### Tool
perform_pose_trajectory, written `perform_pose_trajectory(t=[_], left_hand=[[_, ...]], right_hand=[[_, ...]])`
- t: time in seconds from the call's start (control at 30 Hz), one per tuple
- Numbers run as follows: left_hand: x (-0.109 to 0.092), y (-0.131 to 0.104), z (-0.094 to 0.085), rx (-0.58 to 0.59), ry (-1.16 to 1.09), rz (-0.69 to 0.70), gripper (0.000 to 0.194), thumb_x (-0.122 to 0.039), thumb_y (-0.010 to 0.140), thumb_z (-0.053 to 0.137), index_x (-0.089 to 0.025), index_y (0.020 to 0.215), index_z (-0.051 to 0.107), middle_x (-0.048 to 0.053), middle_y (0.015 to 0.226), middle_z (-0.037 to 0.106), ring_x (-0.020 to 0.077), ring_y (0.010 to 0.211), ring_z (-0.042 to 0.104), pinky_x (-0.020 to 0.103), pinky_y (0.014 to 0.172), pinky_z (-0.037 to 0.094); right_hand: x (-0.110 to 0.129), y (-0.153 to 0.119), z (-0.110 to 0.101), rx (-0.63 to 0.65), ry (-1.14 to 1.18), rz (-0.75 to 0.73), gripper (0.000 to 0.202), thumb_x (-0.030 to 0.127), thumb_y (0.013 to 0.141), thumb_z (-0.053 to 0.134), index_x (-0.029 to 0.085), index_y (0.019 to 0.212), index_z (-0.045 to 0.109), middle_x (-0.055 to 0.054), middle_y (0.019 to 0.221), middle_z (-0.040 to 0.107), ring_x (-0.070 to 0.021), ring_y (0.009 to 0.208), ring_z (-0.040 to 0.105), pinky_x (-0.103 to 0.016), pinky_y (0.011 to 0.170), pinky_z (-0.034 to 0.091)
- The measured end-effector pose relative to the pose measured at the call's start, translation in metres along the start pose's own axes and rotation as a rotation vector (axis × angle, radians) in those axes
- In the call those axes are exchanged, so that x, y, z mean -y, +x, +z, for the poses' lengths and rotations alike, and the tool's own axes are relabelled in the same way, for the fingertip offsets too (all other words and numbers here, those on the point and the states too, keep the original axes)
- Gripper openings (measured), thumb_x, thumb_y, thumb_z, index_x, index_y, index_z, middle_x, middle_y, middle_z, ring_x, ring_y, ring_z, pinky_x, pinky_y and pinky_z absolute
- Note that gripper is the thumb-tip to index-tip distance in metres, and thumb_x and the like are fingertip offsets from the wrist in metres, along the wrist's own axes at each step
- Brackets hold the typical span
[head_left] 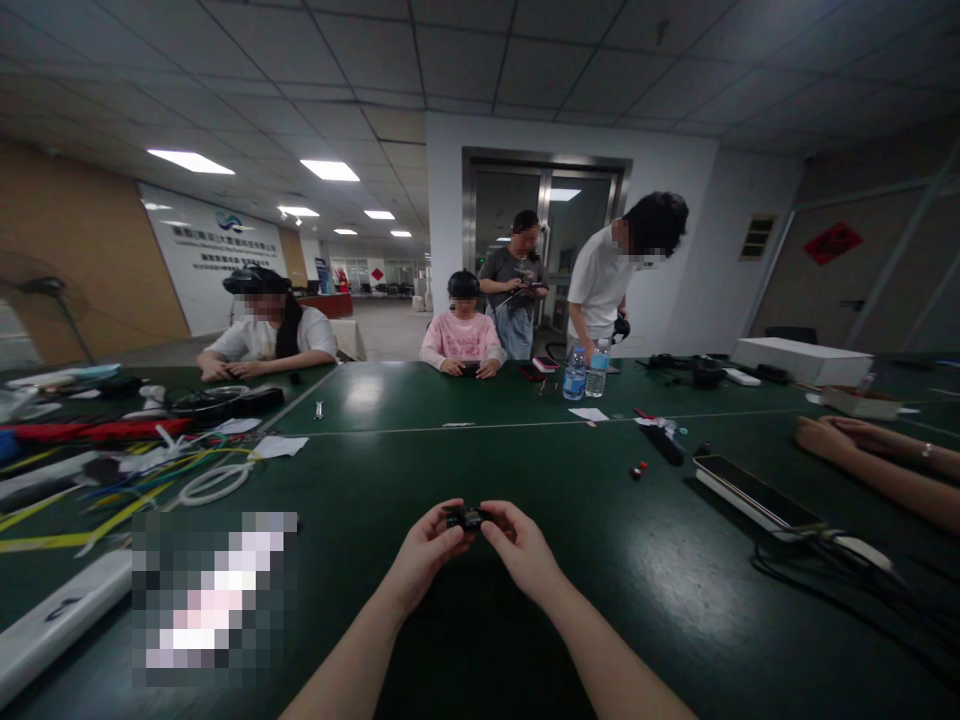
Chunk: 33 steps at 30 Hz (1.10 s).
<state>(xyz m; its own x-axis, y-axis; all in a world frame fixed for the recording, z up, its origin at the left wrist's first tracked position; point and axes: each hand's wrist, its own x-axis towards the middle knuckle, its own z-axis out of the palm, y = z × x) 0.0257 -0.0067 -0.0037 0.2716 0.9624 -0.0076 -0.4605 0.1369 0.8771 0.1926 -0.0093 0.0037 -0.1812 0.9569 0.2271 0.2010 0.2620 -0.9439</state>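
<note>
Both my hands meet low over the dark green table (pixel 360 470), in the middle of the head view. Between them is a small black object (pixel 466 519), too small and too covered by fingers to name. My left hand (pixel 427 545) grips its left end between thumb and fingers. On the other end, my right hand (pixel 517 540) pinches it with thumb and forefinger. The object's underside and the far fingertips are hidden.
Cables (pixel 217 480) and a white power strip (pixel 67 620) lie left, beside a pixelated patch. A phone-like device (pixel 757 492) with cords lies right, near another person's forearms (pixel 877 455). Water bottles (pixel 574 376) stand at the far side, where several people sit or stand.
</note>
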Motion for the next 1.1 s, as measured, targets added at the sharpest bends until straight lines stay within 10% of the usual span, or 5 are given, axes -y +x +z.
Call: perform_pose_trajectory(t=[1.1], left_hand=[[-0.0008, -0.0027, 0.0040, 0.081, -0.021, -0.023, 0.040, -0.015, 0.066, 0.068, -0.020, 0.104, 0.056, 0.006, 0.096, 0.065, 0.0205, 0.094, 0.059, 0.035, 0.089, 0.040]], right_hand=[[0.0085, -0.0054, 0.0021, -0.006, -0.139, -0.067, 0.019, 0.024, 0.073, 0.057, 0.026, 0.091, 0.061, -0.002, 0.107, 0.056, -0.0205, 0.100, 0.053, -0.033, 0.080, 0.044]])
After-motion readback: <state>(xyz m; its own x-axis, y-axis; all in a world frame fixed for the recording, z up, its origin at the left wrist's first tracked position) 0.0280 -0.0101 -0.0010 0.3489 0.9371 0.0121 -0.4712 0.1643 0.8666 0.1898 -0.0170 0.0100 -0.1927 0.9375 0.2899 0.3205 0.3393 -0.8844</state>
